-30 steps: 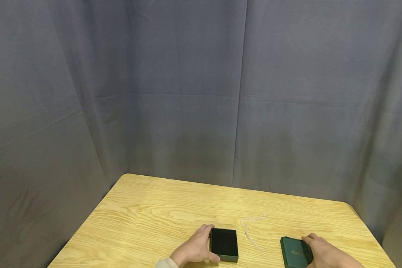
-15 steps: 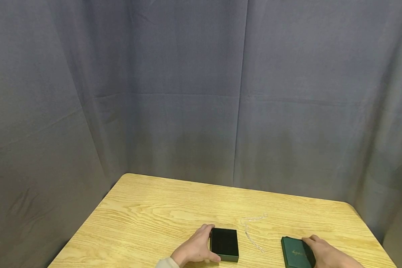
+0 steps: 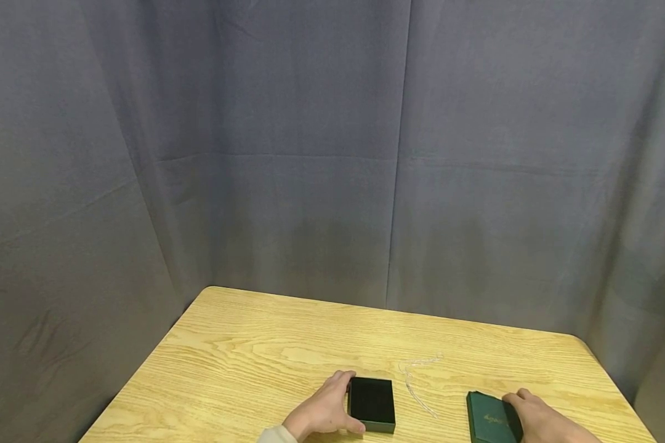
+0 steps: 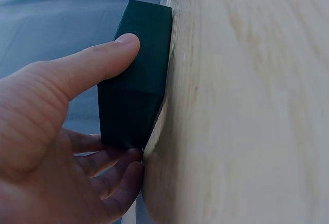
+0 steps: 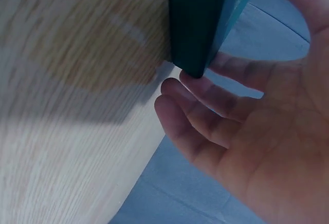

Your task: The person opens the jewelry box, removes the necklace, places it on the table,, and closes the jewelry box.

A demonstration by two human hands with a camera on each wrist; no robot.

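Between its thumb and fingers, my left hand (image 3: pixel 326 407) grips a small dark green box (image 3: pixel 370 403) with a black inside, standing on the table. In the left wrist view the thumb presses one side of the box (image 4: pixel 134 90) while the fingers reach round its far corner. Further right, my right hand (image 3: pixel 542 418) holds a green box lid (image 3: pixel 492 419) with gold lettering on top. Its fingertips are at the lid's edge in the right wrist view, and the thumb is mostly cut off there. Between box and lid lies a thin pale strand (image 3: pixel 415 394), bent into an angle.
The wood-grain table (image 3: pixel 266 344) has rounded far corners. Grey curtains (image 3: pixel 310 184) hang behind it and along both sides.
My right hand and the lid have slid slightly to the right, and the fingers now lie a bit further along its edge. The left hand, box and strand stay nearly where they were.
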